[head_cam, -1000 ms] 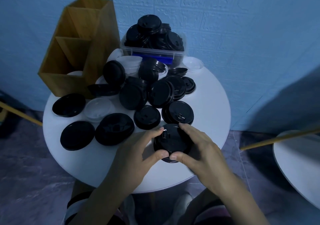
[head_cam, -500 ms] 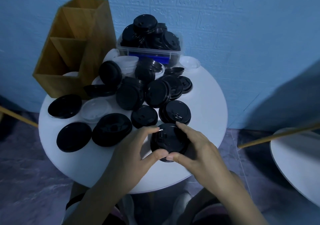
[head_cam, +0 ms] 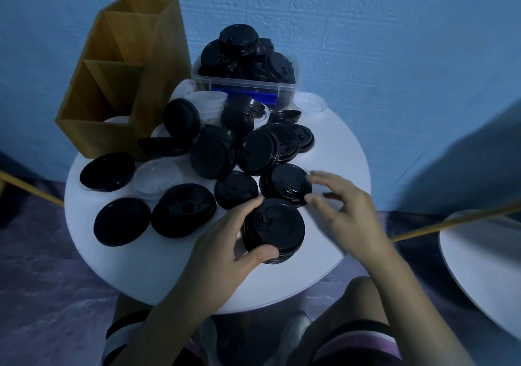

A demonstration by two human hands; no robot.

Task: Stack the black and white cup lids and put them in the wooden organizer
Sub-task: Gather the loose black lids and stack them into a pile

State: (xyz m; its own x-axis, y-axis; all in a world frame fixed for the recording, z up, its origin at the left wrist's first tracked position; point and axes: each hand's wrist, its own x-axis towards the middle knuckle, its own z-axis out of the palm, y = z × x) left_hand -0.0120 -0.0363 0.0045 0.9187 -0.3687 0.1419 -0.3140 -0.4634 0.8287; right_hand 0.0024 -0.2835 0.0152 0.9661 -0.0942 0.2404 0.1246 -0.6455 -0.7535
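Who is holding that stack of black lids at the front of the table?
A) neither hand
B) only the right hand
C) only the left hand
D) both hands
C: the left hand curls its thumb and fingers round the stack of black lids, while the right hand is off the stack, its fingers spread beside another black lid just behind.

So the right hand (head_cam: pixel 346 205) has let go of the stack of black lids (head_cam: pixel 275 230) and moved up to the next black lid (head_cam: pixel 284 183), fingers spread at its edge. The left hand (head_cam: pixel 225 241) is gripping the stack on its own now.
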